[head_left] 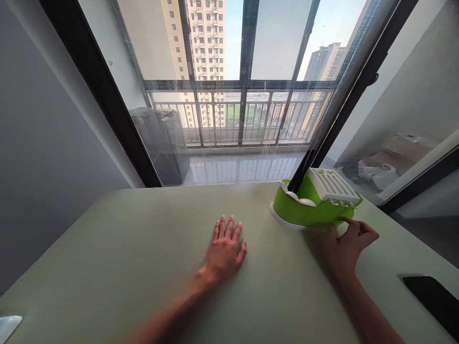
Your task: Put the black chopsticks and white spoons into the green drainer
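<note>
A green and white utensil holder (297, 214) stands at the back right of the table. It has a white slotted top (335, 184) with small hooks along its front edge. Dark chopstick-like sticks (301, 173) lean up out of its left part, beside several white rounded pieces, perhaps spoons (307, 202). My right hand (346, 246) is at the holder's right front side, fingers bent together below the hooks; whether something small is between them is hidden. My left hand (224, 253) lies flat on the table, fingers spread, left of the holder and holding nothing.
The pale green table (143, 248) runs up to a large window. A black flat object (432, 298) lies at the right edge, and part of a white object (9, 327) shows at the lower left. Beyond the glass is a balcony with a railing (265, 119).
</note>
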### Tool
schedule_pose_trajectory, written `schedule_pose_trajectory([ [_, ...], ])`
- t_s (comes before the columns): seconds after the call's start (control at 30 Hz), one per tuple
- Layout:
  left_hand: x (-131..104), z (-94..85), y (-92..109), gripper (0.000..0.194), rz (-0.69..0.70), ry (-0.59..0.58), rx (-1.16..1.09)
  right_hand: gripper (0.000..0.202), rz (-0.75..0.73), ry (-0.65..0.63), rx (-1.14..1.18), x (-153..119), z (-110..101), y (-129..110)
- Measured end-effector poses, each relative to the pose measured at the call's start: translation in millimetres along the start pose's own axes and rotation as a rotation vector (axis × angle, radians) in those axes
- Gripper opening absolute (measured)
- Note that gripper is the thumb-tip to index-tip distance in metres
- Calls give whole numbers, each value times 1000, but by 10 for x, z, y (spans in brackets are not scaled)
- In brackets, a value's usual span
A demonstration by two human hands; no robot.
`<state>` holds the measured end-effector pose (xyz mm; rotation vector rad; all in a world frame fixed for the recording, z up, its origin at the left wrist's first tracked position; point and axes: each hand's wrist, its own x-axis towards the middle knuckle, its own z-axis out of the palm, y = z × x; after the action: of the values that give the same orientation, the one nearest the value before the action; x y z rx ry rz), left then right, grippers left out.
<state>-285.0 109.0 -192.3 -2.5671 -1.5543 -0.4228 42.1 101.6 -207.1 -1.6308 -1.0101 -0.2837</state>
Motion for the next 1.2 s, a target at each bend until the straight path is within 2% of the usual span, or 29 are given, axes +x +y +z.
schedule_pose_trajectory([
  [0.1,5,-21,3,55,3,-9,1,38,10,-26,17,-28,4,-36],
  [0.37,8,-63,22,51,27,8,-69,39,-71,-133,40,-137,48,-163],
  [0.47,5,-107,65,39,131,56,-165,38,-87,-191,57,-187,57,-224],
  [0.57,-9,-167,132,26,292,148,-258,41,-118,-249,80,-246,72,-287],
  [0.7,-40,-239,247,20,501,216,-356,43,-145,-347,86,-332,91,-382],
  [0.8,-62,-274,318,17,578,223,-397,44,-155,-400,100,-395,89,-469],
  [1.2,-141,-256,300,19,539,131,-389,44,-273,-539,201,-585,69,-739],
])
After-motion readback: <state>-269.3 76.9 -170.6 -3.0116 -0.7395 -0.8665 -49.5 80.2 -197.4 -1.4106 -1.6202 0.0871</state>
